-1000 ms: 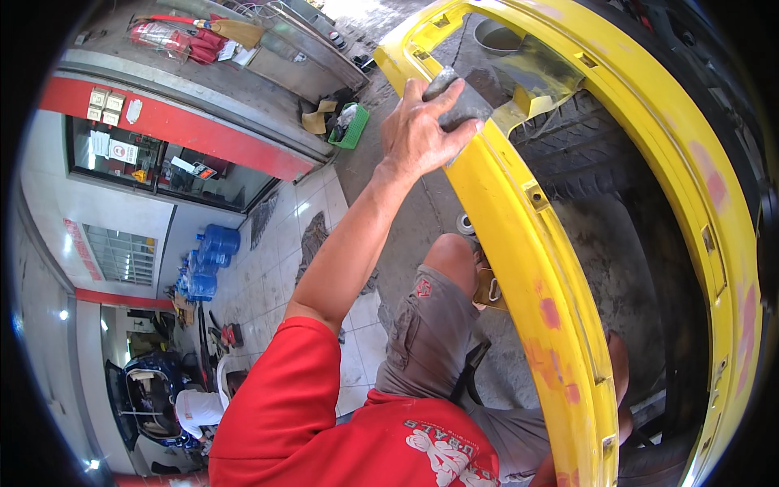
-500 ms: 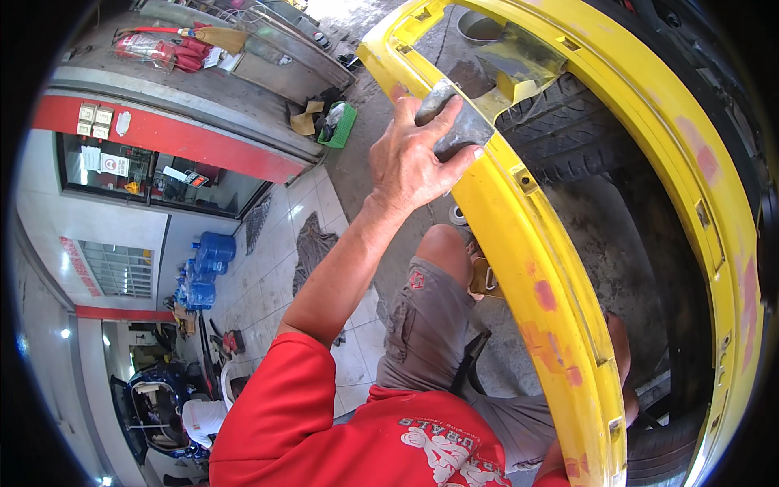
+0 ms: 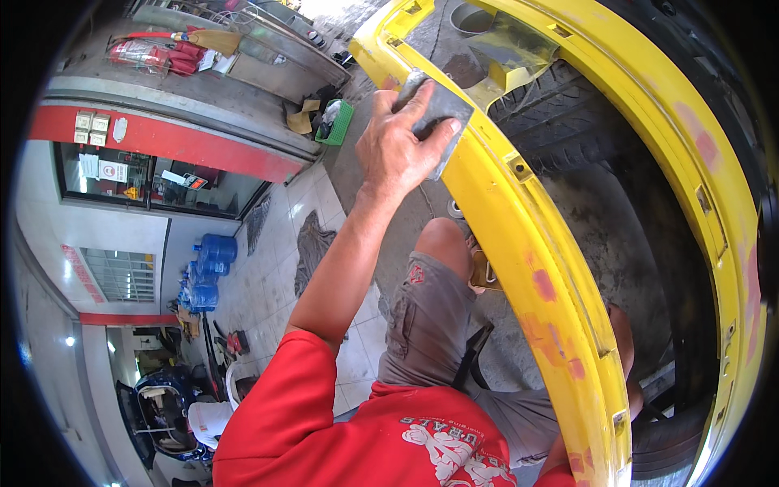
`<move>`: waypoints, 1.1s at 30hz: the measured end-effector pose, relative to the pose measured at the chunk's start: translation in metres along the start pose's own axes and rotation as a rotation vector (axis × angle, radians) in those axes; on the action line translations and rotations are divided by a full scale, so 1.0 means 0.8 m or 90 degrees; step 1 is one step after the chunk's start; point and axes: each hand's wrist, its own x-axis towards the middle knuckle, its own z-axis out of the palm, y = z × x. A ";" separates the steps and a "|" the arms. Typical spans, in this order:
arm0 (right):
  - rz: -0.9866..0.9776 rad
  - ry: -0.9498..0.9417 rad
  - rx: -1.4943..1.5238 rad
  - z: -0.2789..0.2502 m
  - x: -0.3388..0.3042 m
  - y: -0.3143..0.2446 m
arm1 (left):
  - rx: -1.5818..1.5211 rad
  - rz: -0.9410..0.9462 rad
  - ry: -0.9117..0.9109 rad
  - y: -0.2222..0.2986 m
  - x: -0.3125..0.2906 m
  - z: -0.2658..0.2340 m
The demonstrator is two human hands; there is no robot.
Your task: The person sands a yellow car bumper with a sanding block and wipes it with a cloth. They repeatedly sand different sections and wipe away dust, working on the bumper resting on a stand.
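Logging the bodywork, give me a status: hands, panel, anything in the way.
Left hand pressing grey sanding block flat on yellow panel. Right hand mostly hidden behind panel. Tyre close behind the work spot; nothing on the panel's face.

left hand point(image 3: 399, 146) presses a grey sanding sheet point(image 3: 438, 114) flat against the curved yellow panel point(image 3: 527, 243).

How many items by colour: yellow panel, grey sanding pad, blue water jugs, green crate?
Yellow car body panel: 1
Grey sanding pad under the left hand: 1
Blue water jugs, stacked so the count is approximate: 4
Green crate: 1
Total: 7
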 end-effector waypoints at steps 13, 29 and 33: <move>0.001 0.001 -0.006 0.001 0.000 0.001 | -0.054 0.123 -0.053 0.043 -0.057 -0.016; 0.012 0.010 -0.019 0.002 -0.007 0.001 | -0.075 0.167 -0.041 0.056 -0.084 -0.018; 0.012 0.013 -0.026 0.003 -0.008 0.001 | -0.135 0.192 -0.069 0.057 -0.073 -0.025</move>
